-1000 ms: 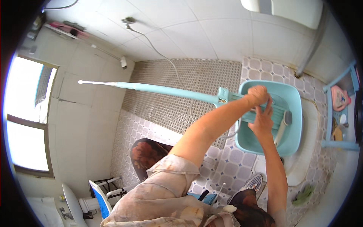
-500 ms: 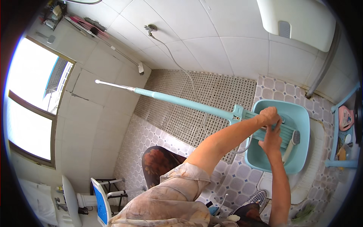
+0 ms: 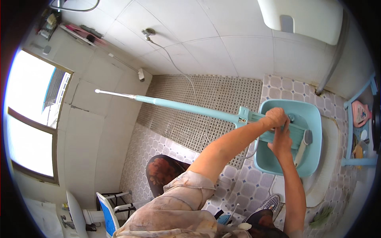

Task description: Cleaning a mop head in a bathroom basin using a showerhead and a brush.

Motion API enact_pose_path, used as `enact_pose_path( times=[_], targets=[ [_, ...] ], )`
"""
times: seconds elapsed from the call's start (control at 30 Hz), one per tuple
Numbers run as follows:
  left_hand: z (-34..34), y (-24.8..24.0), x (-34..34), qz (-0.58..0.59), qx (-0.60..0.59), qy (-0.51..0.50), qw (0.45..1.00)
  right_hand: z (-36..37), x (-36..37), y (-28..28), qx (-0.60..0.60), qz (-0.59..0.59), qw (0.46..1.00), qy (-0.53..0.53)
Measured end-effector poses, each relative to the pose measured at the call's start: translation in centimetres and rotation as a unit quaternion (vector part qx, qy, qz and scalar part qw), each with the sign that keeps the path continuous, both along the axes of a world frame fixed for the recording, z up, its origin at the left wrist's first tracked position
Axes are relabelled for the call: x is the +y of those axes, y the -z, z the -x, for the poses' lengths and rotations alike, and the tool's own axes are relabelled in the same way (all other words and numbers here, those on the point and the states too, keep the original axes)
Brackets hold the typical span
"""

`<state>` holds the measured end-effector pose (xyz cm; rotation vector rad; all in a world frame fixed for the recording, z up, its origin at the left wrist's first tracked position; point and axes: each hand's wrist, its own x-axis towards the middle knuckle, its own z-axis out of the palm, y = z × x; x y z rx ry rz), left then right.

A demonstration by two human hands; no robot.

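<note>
A teal long-handled mop [image 3: 186, 108] slants across the room, its thin white rod end up at the left and its ribbed head over the teal basin [image 3: 317, 158]. Curled over the ribbed head, my left hand [image 3: 276, 117] grips it near the basin's far-left side. My right hand [image 3: 281, 143] is just nearer to me, with its thumb and fingers at the same head and the fingertips meeting my left hand. What lies beneath the fingers is hidden. A white brush with a grey head [image 3: 304, 143] leans inside the basin, right of my right hand.
The basin rests by a white squat toilet [image 3: 329, 139] on patterned tiles. A grey perforated mat [image 3: 166, 95] covers the floor beyond. A thin hose hangs from a wall tap [image 3: 148, 32]. At right stands a blue shelf [image 3: 351, 131] with a pink bottle [image 3: 360, 114]; lower left, a blue-and-white chair [image 3: 106, 214].
The whole scene shifts slightly left and up in the view. Both hands stay on the mop head, with the left hand turned a little over it.
</note>
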<state>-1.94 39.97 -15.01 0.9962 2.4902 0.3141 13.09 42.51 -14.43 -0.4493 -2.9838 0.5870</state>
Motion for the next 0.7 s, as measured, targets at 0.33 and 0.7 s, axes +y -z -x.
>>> enact_pose_path(
  times=[0.33, 0.7],
  targets=[
    [0.1, -2.0, -0.7, -0.051, 0.050, -0.035, 0.997, 1.1, 0.4, -0.2, -0.026, -0.025, 0.999, -0.002],
    [-0.9, -2.7, -0.8, -0.042, 0.120, -0.006, 0.992, 0.3, 0.7, -0.8, -0.046, -0.020, 0.999, -0.004]
  ],
)
